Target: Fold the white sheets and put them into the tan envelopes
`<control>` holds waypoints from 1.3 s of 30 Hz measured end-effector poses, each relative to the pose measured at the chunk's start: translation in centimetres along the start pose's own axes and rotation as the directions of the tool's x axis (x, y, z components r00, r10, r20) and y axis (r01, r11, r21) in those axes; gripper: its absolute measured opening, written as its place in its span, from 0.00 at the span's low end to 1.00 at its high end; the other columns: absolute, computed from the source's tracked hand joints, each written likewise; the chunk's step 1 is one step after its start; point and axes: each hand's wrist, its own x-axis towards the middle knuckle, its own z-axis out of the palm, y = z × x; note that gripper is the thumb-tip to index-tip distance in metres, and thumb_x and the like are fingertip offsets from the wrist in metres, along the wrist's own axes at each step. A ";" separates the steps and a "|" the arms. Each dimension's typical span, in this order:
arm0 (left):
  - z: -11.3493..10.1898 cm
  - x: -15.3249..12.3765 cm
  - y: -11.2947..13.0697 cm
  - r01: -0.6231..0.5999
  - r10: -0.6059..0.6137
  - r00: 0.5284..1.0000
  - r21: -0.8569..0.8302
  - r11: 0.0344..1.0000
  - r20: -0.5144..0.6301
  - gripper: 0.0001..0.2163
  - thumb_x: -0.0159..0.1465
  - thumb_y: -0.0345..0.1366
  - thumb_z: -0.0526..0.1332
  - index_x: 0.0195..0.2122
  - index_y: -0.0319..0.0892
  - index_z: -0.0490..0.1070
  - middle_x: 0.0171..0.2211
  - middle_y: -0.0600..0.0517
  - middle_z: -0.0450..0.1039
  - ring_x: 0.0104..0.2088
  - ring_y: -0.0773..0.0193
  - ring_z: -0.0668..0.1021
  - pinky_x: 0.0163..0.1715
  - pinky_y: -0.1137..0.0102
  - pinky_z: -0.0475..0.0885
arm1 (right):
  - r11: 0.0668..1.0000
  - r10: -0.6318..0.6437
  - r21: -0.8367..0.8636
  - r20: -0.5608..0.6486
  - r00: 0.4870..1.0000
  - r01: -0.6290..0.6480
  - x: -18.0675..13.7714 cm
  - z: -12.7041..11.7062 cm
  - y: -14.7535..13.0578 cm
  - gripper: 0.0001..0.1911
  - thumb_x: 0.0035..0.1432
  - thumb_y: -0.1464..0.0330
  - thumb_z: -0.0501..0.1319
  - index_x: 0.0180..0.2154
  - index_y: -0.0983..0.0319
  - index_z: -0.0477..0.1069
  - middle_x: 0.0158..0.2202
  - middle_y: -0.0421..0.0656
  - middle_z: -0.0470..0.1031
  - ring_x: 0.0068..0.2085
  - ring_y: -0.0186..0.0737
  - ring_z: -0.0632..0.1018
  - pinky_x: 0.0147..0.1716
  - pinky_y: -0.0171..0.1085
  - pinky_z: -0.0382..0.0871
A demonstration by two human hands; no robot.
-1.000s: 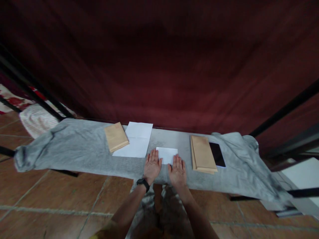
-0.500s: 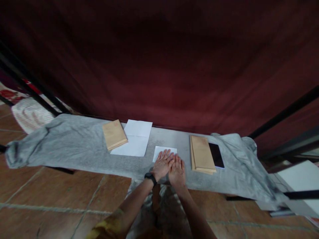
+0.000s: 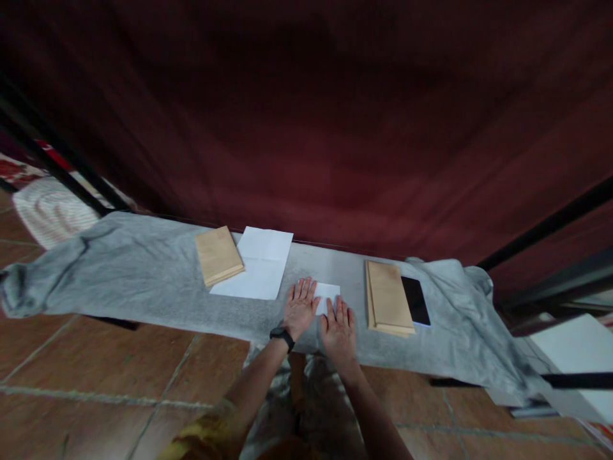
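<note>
My left hand (image 3: 299, 306), with a black watch on its wrist, lies flat with fingers spread on the left part of a small folded white paper (image 3: 328, 292). Beside it my right hand (image 3: 338, 326) presses flat on the paper's near edge. The paper rests on a grey cloth (image 3: 143, 281) that covers a narrow bench. Most of the paper is hidden under the two hands.
A larger white sheet (image 3: 261, 263) lies to the left, with a tan envelope stack (image 3: 218, 255) on its left edge. To the right are another tan envelope stack (image 3: 387, 296) and a dark phone (image 3: 416, 299). A dark red curtain hangs behind; tiled floor lies below.
My left hand slid from the paper's left edge onto its middle beside the right hand, then back out to the left part of the paper. The right hand stayed pressed down.
</note>
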 end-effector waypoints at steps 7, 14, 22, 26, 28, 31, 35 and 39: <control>-0.5 -2.3 -1.1 0.139 -0.140 0.984 -0.012 0.990 -0.109 0.26 0.71 0.41 0.46 0.68 0.35 0.57 0.69 0.41 0.56 0.69 0.53 0.58 0.67 0.55 0.51 | 1.000 0.006 0.010 -0.026 1.000 -0.006 -0.1 0.3 0.0 0.26 0.69 0.67 0.51 0.66 0.62 0.59 0.69 0.55 0.56 0.67 0.54 0.62 0.63 0.55 0.52; -1.7 -1.7 -1.7 0.256 -0.325 0.945 -0.564 0.785 -0.024 0.19 0.63 0.33 0.57 0.55 0.41 0.72 0.59 0.45 0.72 0.60 0.55 0.70 0.63 0.58 0.63 | 1.000 0.016 0.003 -0.016 1.000 -0.016 -0.2 0.7 0.0 0.26 0.69 0.67 0.51 0.66 0.62 0.60 0.70 0.56 0.54 0.67 0.54 0.62 0.64 0.54 0.51; -2.2 -0.4 -1.6 0.362 -0.482 0.867 -0.829 0.426 0.131 0.15 0.60 0.37 0.61 0.47 0.40 0.76 0.42 0.47 0.80 0.42 0.57 0.81 0.43 0.64 0.76 | 1.000 0.016 0.019 -0.024 1.000 -0.015 -0.3 0.3 -0.1 0.26 0.69 0.66 0.51 0.66 0.62 0.60 0.69 0.56 0.57 0.67 0.54 0.62 0.64 0.54 0.51; -2.8 -1.0 -1.5 0.395 -0.538 0.820 -0.872 0.288 0.194 0.17 0.56 0.37 0.64 0.47 0.40 0.75 0.39 0.47 0.80 0.39 0.57 0.80 0.38 0.65 0.76 | 1.000 0.013 0.022 -0.003 1.000 -0.013 -0.4 0.1 -0.1 0.26 0.68 0.64 0.53 0.65 0.63 0.61 0.68 0.55 0.58 0.67 0.52 0.62 0.65 0.53 0.49; -3.2 -1.3 -1.6 0.422 -0.549 0.798 -0.881 0.215 0.248 0.18 0.56 0.37 0.64 0.48 0.39 0.74 0.34 0.48 0.80 0.33 0.60 0.80 0.31 0.68 0.74 | 1.000 0.004 0.021 0.001 1.000 -0.004 -0.5 0.0 -0.1 0.27 0.67 0.63 0.53 0.64 0.64 0.62 0.68 0.56 0.58 0.66 0.52 0.63 0.65 0.53 0.49; -3.9 -1.8 -1.9 0.466 -0.518 0.784 -0.875 0.131 0.340 0.16 0.53 0.38 0.66 0.43 0.38 0.75 0.23 0.54 0.74 0.21 0.66 0.75 0.20 0.73 0.66 | 1.000 -0.016 0.026 -0.001 1.000 0.016 -0.6 -0.2 -0.1 0.27 0.66 0.62 0.54 0.64 0.65 0.63 0.68 0.56 0.59 0.66 0.53 0.63 0.65 0.54 0.48; -4.9 -2.5 -2.0 0.481 -0.444 0.802 -0.873 0.082 0.400 0.09 0.47 0.38 0.69 0.26 0.39 0.74 0.14 0.58 0.65 0.15 0.71 0.66 0.16 0.75 0.57 | 0.997 -0.054 0.049 0.011 0.998 0.053 -0.9 -0.9 0.0 0.29 0.64 0.61 0.56 0.64 0.64 0.63 0.68 0.56 0.59 0.67 0.53 0.63 0.66 0.54 0.48; -5.9 -2.8 -1.0 0.433 -0.416 0.830 -0.900 0.060 0.372 0.10 0.49 0.41 0.68 0.26 0.40 0.73 0.17 0.56 0.69 0.17 0.71 0.68 0.18 0.75 0.59 | 0.959 -0.081 0.277 0.043 0.996 0.066 -0.8 -1.7 0.3 0.29 0.63 0.62 0.56 0.64 0.62 0.63 0.67 0.52 0.62 0.66 0.50 0.64 0.67 0.53 0.49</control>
